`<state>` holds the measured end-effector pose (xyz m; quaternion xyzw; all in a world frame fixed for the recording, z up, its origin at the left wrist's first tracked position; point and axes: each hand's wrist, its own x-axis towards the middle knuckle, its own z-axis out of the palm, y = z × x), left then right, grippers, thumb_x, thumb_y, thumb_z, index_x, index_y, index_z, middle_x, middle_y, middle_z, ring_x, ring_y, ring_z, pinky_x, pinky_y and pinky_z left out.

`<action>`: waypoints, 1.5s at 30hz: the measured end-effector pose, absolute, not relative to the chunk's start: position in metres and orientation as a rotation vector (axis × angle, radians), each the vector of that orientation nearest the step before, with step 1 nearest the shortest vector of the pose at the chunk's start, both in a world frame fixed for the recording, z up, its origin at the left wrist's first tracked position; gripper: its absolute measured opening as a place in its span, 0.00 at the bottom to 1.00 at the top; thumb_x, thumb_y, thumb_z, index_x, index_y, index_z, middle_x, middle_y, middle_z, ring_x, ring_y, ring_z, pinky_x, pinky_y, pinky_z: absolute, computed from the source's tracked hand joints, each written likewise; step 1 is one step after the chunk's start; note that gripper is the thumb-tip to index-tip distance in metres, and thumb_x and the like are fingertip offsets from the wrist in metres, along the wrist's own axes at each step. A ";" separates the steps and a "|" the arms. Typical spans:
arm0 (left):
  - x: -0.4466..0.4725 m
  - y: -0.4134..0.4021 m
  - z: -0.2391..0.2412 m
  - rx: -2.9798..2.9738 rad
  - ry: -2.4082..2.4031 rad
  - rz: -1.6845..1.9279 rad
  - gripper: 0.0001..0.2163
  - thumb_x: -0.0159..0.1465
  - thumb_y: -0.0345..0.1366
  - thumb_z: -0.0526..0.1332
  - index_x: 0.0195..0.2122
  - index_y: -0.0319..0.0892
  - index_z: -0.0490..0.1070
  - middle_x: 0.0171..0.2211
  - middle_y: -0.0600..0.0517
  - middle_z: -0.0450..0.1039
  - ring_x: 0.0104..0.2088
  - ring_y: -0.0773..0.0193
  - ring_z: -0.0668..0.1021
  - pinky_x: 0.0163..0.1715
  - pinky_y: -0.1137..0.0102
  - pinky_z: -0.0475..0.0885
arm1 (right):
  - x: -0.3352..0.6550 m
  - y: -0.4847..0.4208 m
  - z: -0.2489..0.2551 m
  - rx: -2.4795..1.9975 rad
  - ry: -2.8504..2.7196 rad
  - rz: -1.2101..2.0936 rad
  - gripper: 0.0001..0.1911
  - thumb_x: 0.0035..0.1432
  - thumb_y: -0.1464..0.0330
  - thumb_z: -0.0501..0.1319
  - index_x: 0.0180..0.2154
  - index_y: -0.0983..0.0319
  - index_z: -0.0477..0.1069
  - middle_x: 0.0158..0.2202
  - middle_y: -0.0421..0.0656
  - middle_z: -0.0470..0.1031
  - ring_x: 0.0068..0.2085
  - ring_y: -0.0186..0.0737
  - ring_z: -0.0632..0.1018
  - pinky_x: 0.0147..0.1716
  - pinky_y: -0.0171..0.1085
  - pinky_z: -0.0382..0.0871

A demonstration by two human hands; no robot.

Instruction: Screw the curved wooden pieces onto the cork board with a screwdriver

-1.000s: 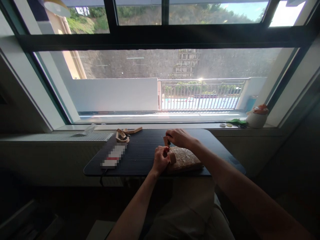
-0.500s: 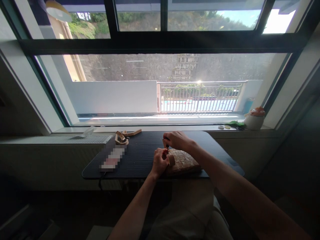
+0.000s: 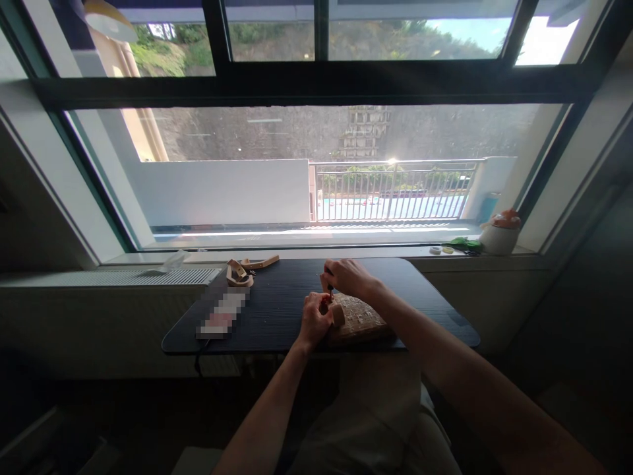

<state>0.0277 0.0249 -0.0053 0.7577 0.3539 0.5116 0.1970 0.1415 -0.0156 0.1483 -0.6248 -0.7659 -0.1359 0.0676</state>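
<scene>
My right hand (image 3: pixel 346 277) is closed round the top of a small dark tool with a thin shaft (image 3: pixel 330 290) pointing down, like a screwdriver or awl; most of its grip is hidden in the fingers. Just below and to the left, my left hand (image 3: pixel 316 316) is closed on a curved tan strap (image 3: pixel 337 315) that looks like leather. Something small and red shows at its fingertips, where the tool's tip meets them. Both hands work over the left end of a thick, worn wooden board (image 3: pixel 363 316), whose top is marked and pale in spots.
The dark table (image 3: pixel 277 323) stands against the window sill. At its back left lies a curled tan strap (image 3: pixel 240 272), with a blurred-out flat object (image 3: pixel 222 316) nearer me. On the sill are a white pot (image 3: pixel 500 239), green leaves (image 3: pixel 465 245) and small round items.
The view has shifted very slightly. Both hands keep their places and grips, and the tool stays upright over the strap.
</scene>
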 end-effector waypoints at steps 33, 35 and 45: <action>0.027 0.025 -0.004 2.134 1.008 1.405 0.05 0.55 0.33 0.61 0.33 0.42 0.71 0.33 0.51 0.69 0.37 0.62 0.69 0.40 0.67 0.67 | 0.147 -0.019 0.154 -1.812 -2.370 -0.356 0.16 0.63 0.62 0.47 0.41 0.61 0.71 0.38 0.46 0.76 0.38 0.40 0.74 0.33 0.34 0.57; 0.027 0.025 -0.004 2.129 1.011 1.407 0.05 0.55 0.33 0.60 0.33 0.43 0.71 0.33 0.51 0.69 0.37 0.62 0.69 0.40 0.66 0.67 | 0.145 -0.016 0.151 -1.834 -2.346 -0.351 0.17 0.63 0.61 0.47 0.41 0.61 0.70 0.38 0.47 0.76 0.38 0.40 0.74 0.33 0.34 0.58; 0.027 0.024 -0.005 2.128 0.996 1.426 0.06 0.54 0.33 0.61 0.34 0.43 0.71 0.32 0.51 0.69 0.37 0.62 0.69 0.38 0.66 0.67 | 0.141 -0.019 0.155 -1.896 -2.291 -0.388 0.17 0.62 0.59 0.49 0.40 0.61 0.72 0.37 0.48 0.76 0.36 0.42 0.75 0.31 0.35 0.58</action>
